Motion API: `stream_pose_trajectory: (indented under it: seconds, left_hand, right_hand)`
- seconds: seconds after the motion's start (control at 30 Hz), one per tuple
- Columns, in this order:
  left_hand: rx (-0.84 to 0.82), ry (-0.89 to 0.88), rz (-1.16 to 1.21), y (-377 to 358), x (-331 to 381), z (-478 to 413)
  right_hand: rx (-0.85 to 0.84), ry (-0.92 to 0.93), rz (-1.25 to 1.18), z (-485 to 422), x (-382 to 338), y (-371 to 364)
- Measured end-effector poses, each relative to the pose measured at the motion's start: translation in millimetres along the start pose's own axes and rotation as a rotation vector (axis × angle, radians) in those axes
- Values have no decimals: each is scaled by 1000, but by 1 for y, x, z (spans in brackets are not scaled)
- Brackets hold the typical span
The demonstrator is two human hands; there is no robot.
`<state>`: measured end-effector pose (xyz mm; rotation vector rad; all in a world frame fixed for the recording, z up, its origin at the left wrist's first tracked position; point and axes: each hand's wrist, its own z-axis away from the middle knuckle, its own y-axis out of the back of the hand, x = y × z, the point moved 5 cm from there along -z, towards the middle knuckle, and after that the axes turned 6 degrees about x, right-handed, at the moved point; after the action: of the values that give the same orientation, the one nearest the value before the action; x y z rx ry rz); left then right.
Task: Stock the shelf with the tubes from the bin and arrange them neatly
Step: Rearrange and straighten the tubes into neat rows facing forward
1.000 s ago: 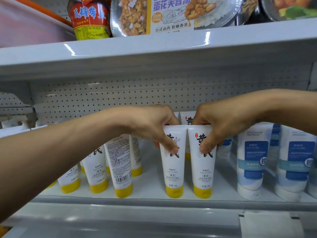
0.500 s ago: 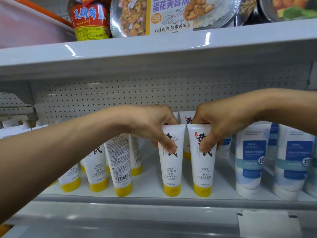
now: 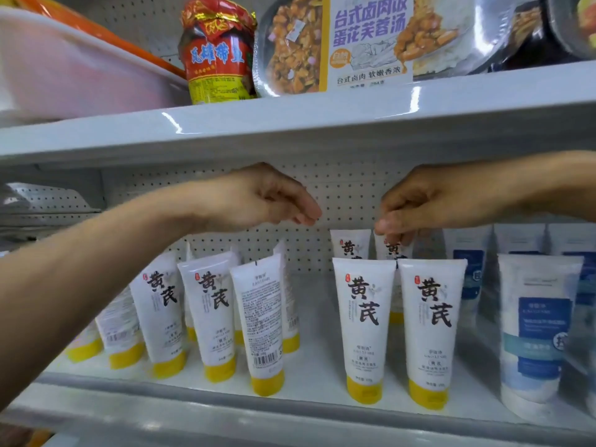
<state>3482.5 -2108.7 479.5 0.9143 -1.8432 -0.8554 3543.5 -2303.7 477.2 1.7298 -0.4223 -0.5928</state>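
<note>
Two white tubes with yellow caps, the left one [image 3: 362, 321] and the right one [image 3: 430, 324], stand side by side cap-down at the front of the shelf [image 3: 309, 403]. Two more tubes [image 3: 350, 243] stand behind them. My left hand [image 3: 267, 198] hovers above and left of the pair, fingers loosely curled, holding nothing. My right hand [image 3: 429, 201] hangs above the pair, its blurred fingertips at the top of the rear right tube [image 3: 392, 251]. Several more such tubes [image 3: 213, 311] stand leaning at the left, one [image 3: 263, 321] turned barcode side out.
White tubes with blue labels [image 3: 535, 333] fill the shelf's right end. The upper shelf [image 3: 322, 124] hangs close above my hands and carries a pink bin [image 3: 64, 69], a red-wrapped jar [image 3: 219, 50] and a packaged meal tray [image 3: 364, 40]. A pegboard backs the shelf.
Both hands have let go of the two front tubes and risen above them. The tubes stay standing side by side. The camera has moved closer.
</note>
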Motion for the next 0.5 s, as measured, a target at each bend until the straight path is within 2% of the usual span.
stream_pose_trajectory:
  seconds: [0.07,0.17,0.3,0.5]
  left_hand:
    - [-75,31,-125,6,-17,-2]
    - [-289,27,-278,-1,-37,-12]
    - [-471,22,-255,-21,-55,-27]
    - [-405,-55,-116,-37,-66,-51]
  right_hand:
    - [53,21,54,-13,2,1]
    - [65,-2,105,-34,7,1]
    - [21,-89,182,-62,12,-7]
    - [-116,-147,248,-102,6,-27]
